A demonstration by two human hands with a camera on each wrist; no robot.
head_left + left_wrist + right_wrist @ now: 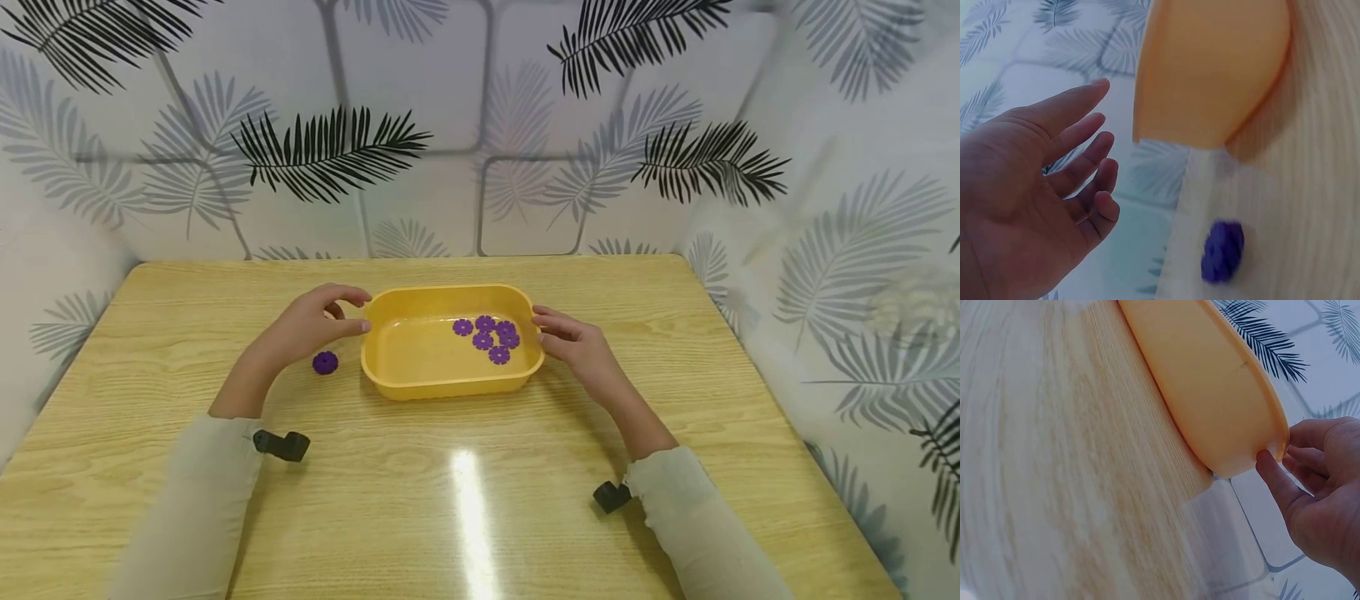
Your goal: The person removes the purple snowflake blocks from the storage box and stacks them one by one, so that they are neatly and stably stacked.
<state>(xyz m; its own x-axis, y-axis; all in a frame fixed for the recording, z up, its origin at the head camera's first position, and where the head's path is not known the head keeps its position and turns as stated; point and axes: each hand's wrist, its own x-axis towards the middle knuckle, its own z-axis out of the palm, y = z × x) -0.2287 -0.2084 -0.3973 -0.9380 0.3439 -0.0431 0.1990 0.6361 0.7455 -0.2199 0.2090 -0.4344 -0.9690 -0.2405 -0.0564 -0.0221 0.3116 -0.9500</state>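
Observation:
A yellow plastic tray (420,389) with rounded corners lies on the table, and several flat purple notched discs (483,340) are grouped in its right part. My right hand (581,346) holds the tray's right end; in the right wrist view the thumb (1275,475) presses the outer wall and the other fingers meet the rim. My left hand (318,321) is beside the left end with loosely bent fingers, and the left wrist view shows a gap between its fingertips (1100,87) and the tray. Below that hand, a dark purple ridged round piece (326,362) lies on the table.
The wooden table (337,517) has a bright light reflection near its front. Leaf-patterned cloth (525,192) hangs behind the table and at both sides. A small black camera mount sits at each wrist, the left (288,446) and the right (611,497).

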